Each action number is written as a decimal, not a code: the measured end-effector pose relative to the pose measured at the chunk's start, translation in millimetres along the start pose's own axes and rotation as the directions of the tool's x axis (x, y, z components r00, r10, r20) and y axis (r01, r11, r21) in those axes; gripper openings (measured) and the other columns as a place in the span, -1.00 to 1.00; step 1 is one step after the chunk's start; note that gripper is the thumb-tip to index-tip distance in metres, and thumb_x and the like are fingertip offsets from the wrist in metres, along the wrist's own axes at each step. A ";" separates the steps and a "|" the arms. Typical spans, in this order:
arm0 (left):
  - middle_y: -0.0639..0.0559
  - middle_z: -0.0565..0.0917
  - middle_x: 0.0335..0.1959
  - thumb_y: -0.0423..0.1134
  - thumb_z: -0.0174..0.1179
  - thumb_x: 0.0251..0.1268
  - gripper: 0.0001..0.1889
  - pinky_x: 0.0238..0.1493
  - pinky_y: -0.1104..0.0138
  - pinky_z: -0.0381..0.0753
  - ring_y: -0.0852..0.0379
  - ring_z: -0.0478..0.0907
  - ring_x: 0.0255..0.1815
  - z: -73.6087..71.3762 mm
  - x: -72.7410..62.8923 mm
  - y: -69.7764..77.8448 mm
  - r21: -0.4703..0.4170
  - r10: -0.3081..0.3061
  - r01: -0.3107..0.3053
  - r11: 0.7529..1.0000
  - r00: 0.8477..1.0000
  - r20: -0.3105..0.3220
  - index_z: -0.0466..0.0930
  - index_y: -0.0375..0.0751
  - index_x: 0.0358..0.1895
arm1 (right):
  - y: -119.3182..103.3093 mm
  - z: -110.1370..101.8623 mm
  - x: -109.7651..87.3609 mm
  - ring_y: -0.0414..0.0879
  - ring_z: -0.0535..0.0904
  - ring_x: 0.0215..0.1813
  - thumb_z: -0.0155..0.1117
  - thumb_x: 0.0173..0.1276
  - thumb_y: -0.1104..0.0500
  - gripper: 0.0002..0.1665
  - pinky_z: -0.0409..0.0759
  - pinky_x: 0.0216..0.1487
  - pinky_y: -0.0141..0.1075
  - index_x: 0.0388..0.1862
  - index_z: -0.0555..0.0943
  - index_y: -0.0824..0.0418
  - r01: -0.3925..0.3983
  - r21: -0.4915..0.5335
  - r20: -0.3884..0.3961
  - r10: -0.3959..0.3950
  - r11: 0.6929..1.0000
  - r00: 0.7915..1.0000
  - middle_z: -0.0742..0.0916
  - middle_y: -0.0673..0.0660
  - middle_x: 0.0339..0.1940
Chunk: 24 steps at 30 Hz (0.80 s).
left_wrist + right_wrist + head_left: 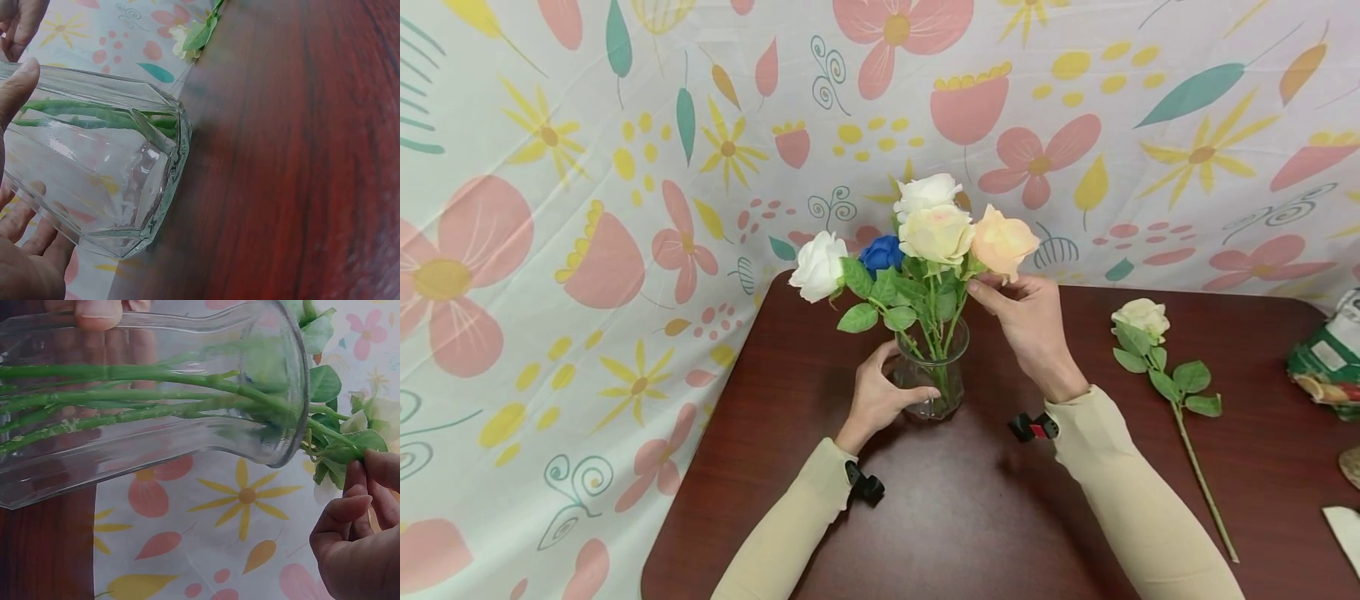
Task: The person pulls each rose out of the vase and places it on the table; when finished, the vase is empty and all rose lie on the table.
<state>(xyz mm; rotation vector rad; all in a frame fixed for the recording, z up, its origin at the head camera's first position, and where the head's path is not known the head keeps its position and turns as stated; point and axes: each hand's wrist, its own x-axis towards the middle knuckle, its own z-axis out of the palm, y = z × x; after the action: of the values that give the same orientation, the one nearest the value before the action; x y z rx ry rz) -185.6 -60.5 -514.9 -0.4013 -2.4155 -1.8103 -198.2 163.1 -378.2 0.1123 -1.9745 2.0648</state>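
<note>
While the dark table (947, 517) is bearing the arrangement, the glass vase (951, 377) is standing upright on it, probably the heaviest thing in hand. Its smooth wall is likely being stiff, slippery and breakable, so the body is offering a safer hold than the rim. The left hand (880, 393) is wrapping round it from nine o'clock, thumb in front, fingers behind.

The loose cream rose (1165, 386) is lying at four o'clock from the right hand (1033, 325), well apart from it; it is presumably weighing little, its bare lower stem giving the best grip.

The peach rose (1003, 242) is leaning out past the vase's rim at one o'clock, its bloom sitting at eleven o'clock from the right hand, which is pinching it between thumb and fingers just under the bloom. Its petals are looking soft and easily crushed, its stem firmer but bendable, so that pinch is seeming sound.

Smallest, the blue rose (882, 253) is showing at eleven o'clock from the vase, touched by neither hand.
</note>
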 end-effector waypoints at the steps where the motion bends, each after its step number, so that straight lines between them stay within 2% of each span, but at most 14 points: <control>1: -0.09 0.77 0.26 -0.17 0.81 -0.10 -0.16 0.36 -0.04 0.73 -0.04 0.70 0.34 0.1 -0.1 -0.1 0.000 0.001 -0.001 1.000 1.000 -0.001 0.66 -0.05 0.38 | -1.0 -0.4 0.0 -0.33 0.52 -0.41 0.52 0.44 0.31 -0.90 0.45 -0.33 -0.42 -0.28 0.88 0.15 0.005 0.001 0.003 -0.005 1.000 1.000 0.77 -0.25 -0.54; 5: -0.10 0.78 0.26 -0.17 0.81 -0.10 -0.16 0.37 -0.02 0.72 -0.04 0.70 0.34 0.7 -0.5 -1.0 0.005 -0.001 0.001 1.000 1.000 -0.004 0.66 -0.05 0.37 | -6.4 -2.8 -0.3 -0.27 0.50 -0.42 0.48 0.46 0.35 -0.75 0.41 -0.33 -0.37 -0.34 0.88 0.02 0.023 0.018 0.011 -0.024 1.000 1.000 0.71 -0.21 -0.59; 8: -0.10 0.78 0.25 -0.18 0.81 -0.11 -0.16 0.36 0.00 0.72 -0.03 0.70 0.34 1.3 -0.4 -1.6 0.004 -0.007 0.007 1.000 1.000 -0.008 0.67 -0.05 0.36 | -10.9 -4.4 -0.6 -0.22 0.48 -0.42 0.47 0.46 0.36 -0.73 0.40 -0.34 -0.37 -0.36 0.87 0.01 0.034 0.038 0.017 -0.035 0.999 0.999 0.66 -0.15 -0.61; 15: -0.10 0.78 0.25 -0.18 0.82 -0.13 -0.16 0.36 0.00 0.71 -0.03 0.70 0.34 1.5 -0.7 -1.2 -0.002 -0.018 0.018 1.000 1.000 -0.010 0.68 -0.06 0.35 | -16.7 -7.2 -0.3 -0.18 0.47 -0.40 0.46 0.47 0.36 -0.76 0.42 -0.32 -0.35 -0.37 0.84 0.07 0.072 0.052 0.009 -0.073 0.996 0.997 0.64 -0.13 -0.61; 20: -0.09 0.78 0.25 -0.18 0.81 -0.12 -0.16 0.34 0.10 0.73 -0.02 0.71 0.33 1.3 -0.7 -0.2 -0.004 -0.018 0.018 1.000 1.000 -0.007 0.67 -0.05 0.37 | -21.2 -10.3 0.1 -0.16 0.47 -0.36 0.45 0.46 0.39 -0.78 0.48 -0.28 -0.39 -0.37 0.82 0.15 0.085 0.106 -0.007 -0.085 0.991 0.996 0.64 -0.10 -0.57; 24: -0.10 0.77 0.26 -0.18 0.80 -0.10 -0.15 0.34 0.08 0.75 -0.05 0.71 0.33 0.8 0.1 0.9 -0.011 -0.016 0.016 1.000 1.000 -0.001 0.66 -0.07 0.39 | -26.0 -13.2 0.4 -0.14 0.50 -0.33 0.44 0.46 0.40 -0.82 0.54 -0.24 -0.39 -0.36 0.81 0.22 0.103 0.143 -0.021 -0.101 0.984 0.995 0.67 -0.08 -0.53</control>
<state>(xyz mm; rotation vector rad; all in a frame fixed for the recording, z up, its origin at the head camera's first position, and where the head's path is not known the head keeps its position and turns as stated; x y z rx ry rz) -185.4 -59.5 -514.2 -0.3828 -2.4156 -1.8310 -190.1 176.9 -353.7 0.2231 -1.7713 2.1344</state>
